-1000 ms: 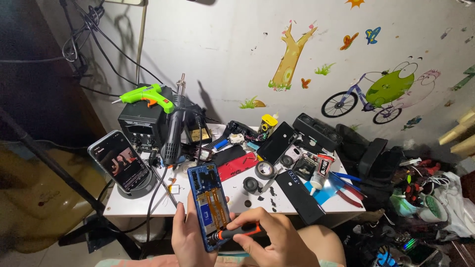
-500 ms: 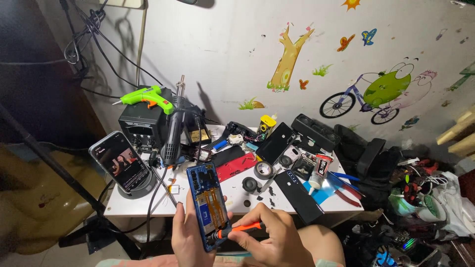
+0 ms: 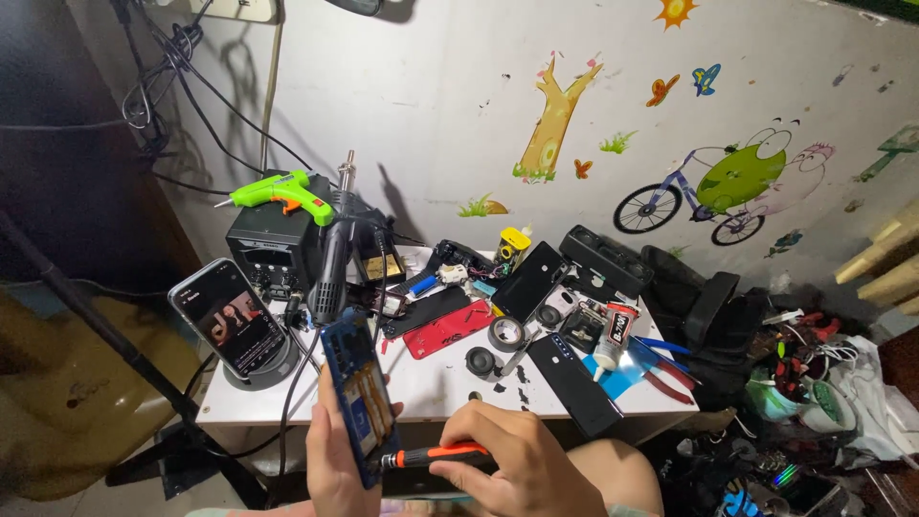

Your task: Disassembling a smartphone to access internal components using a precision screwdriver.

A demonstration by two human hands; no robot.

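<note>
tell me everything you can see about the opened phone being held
The opened phone is a slim blue-framed handset with its back cover off, showing yellowish and blue inner parts. It stands nearly upright, tilted slightly, in front of the white table edge. The left hand grips its lower half from behind. The dark tip of an orange-handled screwdriver, held by the right hand, meets its lower right edge.

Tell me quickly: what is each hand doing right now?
Left hand: closed around an opened blue phone.
Right hand: gripping an orange-handled screwdriver.
</note>
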